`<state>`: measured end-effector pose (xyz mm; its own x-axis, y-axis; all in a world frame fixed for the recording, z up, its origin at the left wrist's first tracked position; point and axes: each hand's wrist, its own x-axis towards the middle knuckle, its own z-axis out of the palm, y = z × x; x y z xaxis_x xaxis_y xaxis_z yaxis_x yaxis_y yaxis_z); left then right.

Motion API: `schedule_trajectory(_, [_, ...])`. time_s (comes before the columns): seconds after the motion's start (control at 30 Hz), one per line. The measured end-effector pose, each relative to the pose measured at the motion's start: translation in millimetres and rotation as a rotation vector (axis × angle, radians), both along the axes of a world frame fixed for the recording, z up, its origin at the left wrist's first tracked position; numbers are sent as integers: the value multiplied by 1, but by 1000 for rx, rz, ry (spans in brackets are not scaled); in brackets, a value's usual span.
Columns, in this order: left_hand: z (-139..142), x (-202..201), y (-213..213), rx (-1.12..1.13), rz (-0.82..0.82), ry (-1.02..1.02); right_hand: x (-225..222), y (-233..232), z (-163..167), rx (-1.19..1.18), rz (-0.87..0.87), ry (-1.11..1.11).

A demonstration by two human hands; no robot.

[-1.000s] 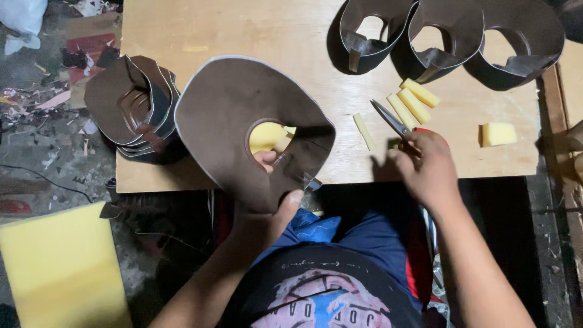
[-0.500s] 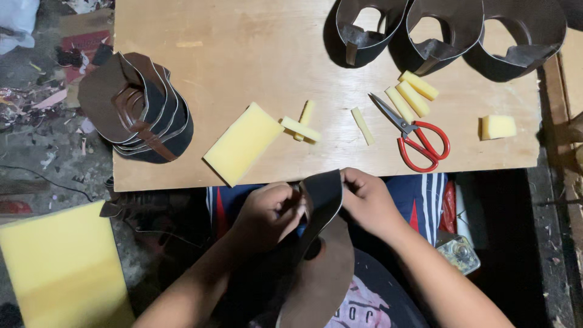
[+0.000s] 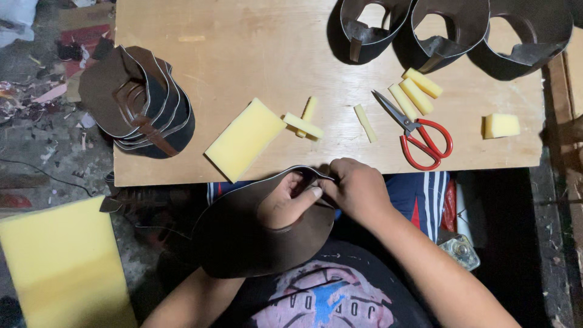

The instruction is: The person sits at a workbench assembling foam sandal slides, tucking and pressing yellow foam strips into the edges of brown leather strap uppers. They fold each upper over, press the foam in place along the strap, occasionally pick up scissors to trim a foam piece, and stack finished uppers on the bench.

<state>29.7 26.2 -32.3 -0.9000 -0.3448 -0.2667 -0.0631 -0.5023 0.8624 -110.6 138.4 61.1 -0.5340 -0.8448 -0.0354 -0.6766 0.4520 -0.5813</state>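
Both hands' fingers (image 3: 306, 194) on a curved brown leather piece (image 3: 255, 234) below the wooden table (image 3: 243, 48).

Red-handled scissors (image 3: 419, 130) lie beside yellow foam strips (image 3: 416, 92) on the wooden table (image 3: 243, 54).

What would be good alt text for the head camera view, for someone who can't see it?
Seen from above, a person's left hand and right hand bend a dark brown leather piece at the near edge of a wooden table. On the table lie red-handled scissors, a yellow foam block and a stack of brown leather pieces.
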Motion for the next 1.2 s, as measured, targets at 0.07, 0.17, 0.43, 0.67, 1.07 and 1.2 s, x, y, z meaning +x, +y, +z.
schedule_trajectory(0.07, [8,0,0,36,53,-107,1,0,-5,-22,1,26])
schedule_trajectory(0.17, [46,2,-1,-191,70,-72,1,2,-12,-74,-17,-12])
schedule_trajectory(0.43, [139,21,-2,-1285,75,57,1,4,-31,-100,-114,-662])
schedule_trajectory(0.67, [108,16,-22,-796,-66,-170,-3,8,-37,-111,-143,-543])
schedule_trajectory(1.07, [71,10,-9,-84,72,-356,-10,11,-35,13,7,-647])
schedule_trajectory(1.2, [9,12,-2,-25,-100,-351,-3,6,-33,78,21,-417])
